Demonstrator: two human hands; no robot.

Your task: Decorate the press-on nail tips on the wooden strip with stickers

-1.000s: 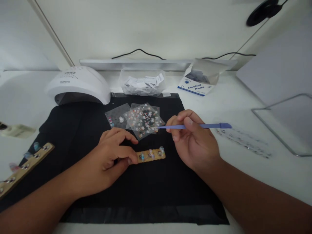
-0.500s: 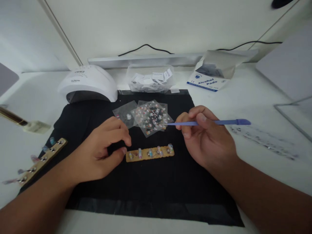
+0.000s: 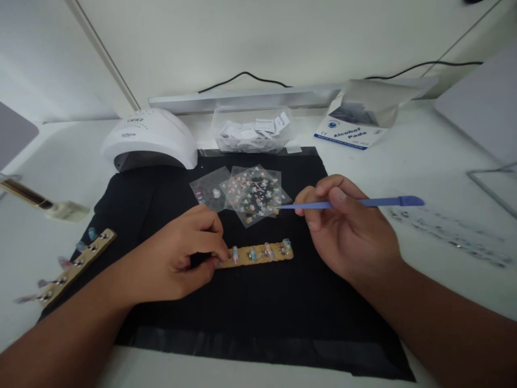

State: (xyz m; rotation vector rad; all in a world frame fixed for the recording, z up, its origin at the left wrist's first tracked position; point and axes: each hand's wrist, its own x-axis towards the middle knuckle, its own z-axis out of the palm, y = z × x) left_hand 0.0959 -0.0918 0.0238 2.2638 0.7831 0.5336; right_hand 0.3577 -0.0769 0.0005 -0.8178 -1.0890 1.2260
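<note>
My left hand [image 3: 188, 253] is pinched at the left end of a gold-coloured nail tip holder [image 3: 260, 255]. Its thumb and index finger hide the leftmost false nail, so I cannot tell whether they grip that nail or the holder itself. Several decorated false nails, pastel and shiny, stand along the rest of the strip. In my right hand [image 3: 343, 221] are slim purple tweezers [image 3: 382, 202], held level. Their thin tip points left, at the right edge of clear nail sticker sheets [image 3: 256, 194] fanned out behind the holder.
A black mat [image 3: 258, 307] covers the work area. Behind it are a white nail lamp [image 3: 151, 134], a clear tub [image 3: 254, 141] of packets and an alcohol pads box [image 3: 353, 132]. At left lie a second nail holder [image 3: 83, 264] and a polish bottle [image 3: 67, 210].
My left hand has moved slightly right, and its thumb and finger have closed over the holder's left end. My right hand keeps the tweezers in nearly the same position.
</note>
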